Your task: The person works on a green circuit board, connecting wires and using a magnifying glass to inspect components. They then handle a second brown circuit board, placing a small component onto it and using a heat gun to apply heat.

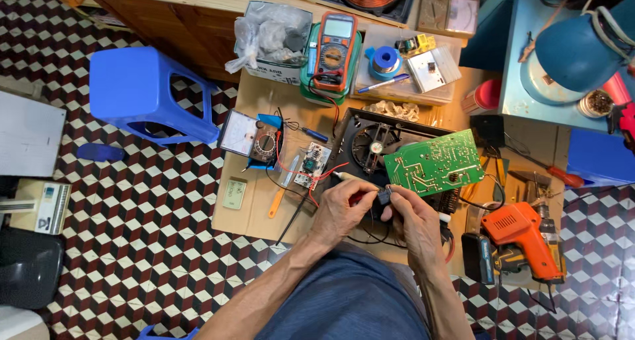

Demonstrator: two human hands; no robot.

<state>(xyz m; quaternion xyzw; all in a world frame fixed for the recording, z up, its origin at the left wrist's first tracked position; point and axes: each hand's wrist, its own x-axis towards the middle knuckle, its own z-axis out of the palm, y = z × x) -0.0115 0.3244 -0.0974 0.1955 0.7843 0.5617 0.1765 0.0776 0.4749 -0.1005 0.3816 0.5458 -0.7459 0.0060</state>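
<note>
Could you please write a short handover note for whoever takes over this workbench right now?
Left hand: holds a red-handled probe, tip toward the small white board.
Right hand: pinches a small dark part in front of the green circuit board, which lies tilted, solder side up, over the open black housing.
Digital multimeter sits behind; orange glue gun lies right.
Done and left: cannot tell.

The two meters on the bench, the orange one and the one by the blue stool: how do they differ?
The orange meter has a digital screen above its round dial; the other meter has a wide white needle scale beside its dial. The orange meter rests on a green box at the back; the other meter lies on the cardboard, nearer the hands. Both have a rotary selector.
</note>
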